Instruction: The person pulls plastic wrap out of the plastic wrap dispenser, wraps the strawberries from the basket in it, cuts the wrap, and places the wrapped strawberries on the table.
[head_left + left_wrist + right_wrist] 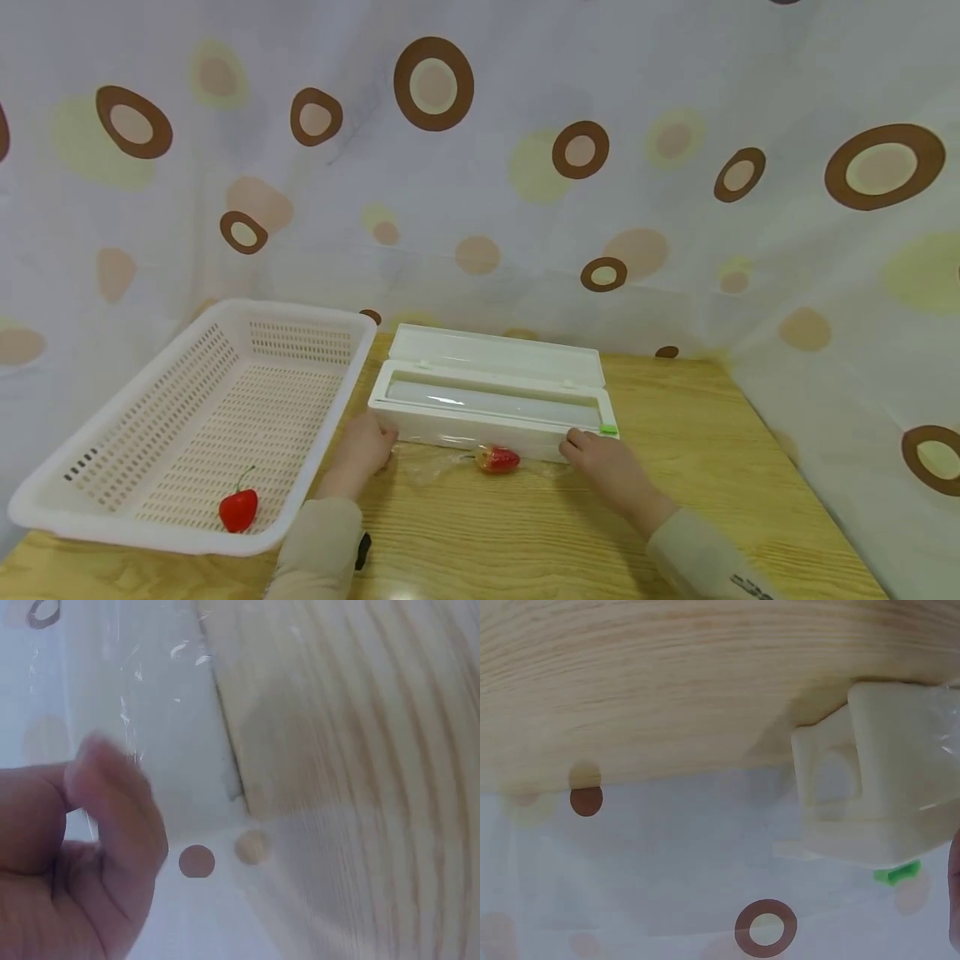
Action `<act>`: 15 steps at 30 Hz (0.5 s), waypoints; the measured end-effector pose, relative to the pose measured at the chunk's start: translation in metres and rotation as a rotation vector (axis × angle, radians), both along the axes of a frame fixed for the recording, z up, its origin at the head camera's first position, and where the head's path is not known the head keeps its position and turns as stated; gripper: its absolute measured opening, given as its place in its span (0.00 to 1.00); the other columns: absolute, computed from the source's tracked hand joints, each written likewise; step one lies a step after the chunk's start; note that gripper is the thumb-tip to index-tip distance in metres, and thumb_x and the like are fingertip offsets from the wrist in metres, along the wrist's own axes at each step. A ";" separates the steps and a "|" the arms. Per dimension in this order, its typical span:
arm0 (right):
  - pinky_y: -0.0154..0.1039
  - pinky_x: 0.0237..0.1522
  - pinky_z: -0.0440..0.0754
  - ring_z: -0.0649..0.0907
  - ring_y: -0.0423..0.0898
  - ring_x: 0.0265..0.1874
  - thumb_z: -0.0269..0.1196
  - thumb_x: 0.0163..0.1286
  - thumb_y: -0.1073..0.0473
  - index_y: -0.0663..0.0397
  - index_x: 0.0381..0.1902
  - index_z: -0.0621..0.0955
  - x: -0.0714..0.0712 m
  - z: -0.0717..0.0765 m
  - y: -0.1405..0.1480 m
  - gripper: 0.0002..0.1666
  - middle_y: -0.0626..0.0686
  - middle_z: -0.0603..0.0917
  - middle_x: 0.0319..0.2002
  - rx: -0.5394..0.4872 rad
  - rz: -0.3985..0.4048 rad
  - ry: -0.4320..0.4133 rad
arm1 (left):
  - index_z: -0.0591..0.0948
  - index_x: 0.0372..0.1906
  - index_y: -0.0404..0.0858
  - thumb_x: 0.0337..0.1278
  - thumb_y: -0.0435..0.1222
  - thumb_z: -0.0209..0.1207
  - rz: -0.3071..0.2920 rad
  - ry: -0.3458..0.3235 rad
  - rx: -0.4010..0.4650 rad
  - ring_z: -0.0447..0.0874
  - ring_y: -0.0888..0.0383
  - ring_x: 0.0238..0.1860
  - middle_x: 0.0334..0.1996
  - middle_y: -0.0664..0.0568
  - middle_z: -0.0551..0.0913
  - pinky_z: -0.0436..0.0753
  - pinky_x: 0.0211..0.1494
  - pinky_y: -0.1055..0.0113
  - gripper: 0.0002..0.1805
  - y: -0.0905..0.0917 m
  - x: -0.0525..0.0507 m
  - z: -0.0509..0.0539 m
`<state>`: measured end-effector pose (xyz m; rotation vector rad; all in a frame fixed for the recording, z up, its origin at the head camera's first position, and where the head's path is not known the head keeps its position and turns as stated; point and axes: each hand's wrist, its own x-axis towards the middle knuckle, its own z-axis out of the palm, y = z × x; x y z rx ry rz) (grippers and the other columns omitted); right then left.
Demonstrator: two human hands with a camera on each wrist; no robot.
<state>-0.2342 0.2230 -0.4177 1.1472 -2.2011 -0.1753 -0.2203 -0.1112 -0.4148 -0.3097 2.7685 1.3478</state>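
Observation:
A white cling film dispenser (495,432) lies on the table with its lid (495,354) raised and a pale roll (491,403) inside. Clear cling film (431,471) spreads at its front side. Beside the dispenser's front left corner, my left hand (363,450) pinches the film between thumb and curled fingers; the left wrist view shows the film (176,697) stretched past them. My right hand (603,467) holds the film's edge by the front right corner, though its fingertips are mostly hidden. Between both hands, a small red and yellow fruit (497,459) rests in the film.
To the left stands a large white slotted basket (352,367) with a red cherry-like fruit (238,510) in its near end. A green slider (608,429) sits at the dispenser's right end. Patterned cloth (510,250) hangs behind the wooden table (720,467) and along its right side.

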 end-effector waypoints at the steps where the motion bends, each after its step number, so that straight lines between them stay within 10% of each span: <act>1: 0.30 0.19 0.70 0.71 0.39 0.19 0.70 0.43 0.70 0.55 0.29 0.74 0.000 -0.003 0.000 0.18 0.48 0.73 0.28 0.021 0.001 -0.010 | 0.73 0.32 0.24 0.60 0.29 0.51 -0.011 -0.005 0.050 0.76 0.60 0.14 0.16 0.43 0.78 0.79 0.20 0.67 0.08 0.000 0.000 0.000; 7: 0.34 0.26 0.74 0.73 0.40 0.24 0.67 0.48 0.71 0.54 0.31 0.74 -0.001 -0.015 -0.002 0.15 0.47 0.73 0.26 0.109 -0.045 -0.099 | 0.72 0.34 0.26 0.56 0.22 0.50 -0.050 -0.018 0.186 0.76 0.60 0.15 0.18 0.46 0.77 0.79 0.21 0.69 0.02 0.004 0.001 -0.004; 15: 0.31 0.19 0.65 0.65 0.37 0.15 0.64 0.54 0.64 0.50 0.28 0.72 -0.003 -0.018 -0.013 0.10 0.43 0.70 0.17 0.074 -0.094 -0.255 | 0.79 0.34 0.29 0.35 0.18 0.54 -0.215 0.074 -0.205 0.79 0.48 0.37 0.33 0.42 0.81 0.79 0.43 0.58 0.14 0.004 0.008 0.005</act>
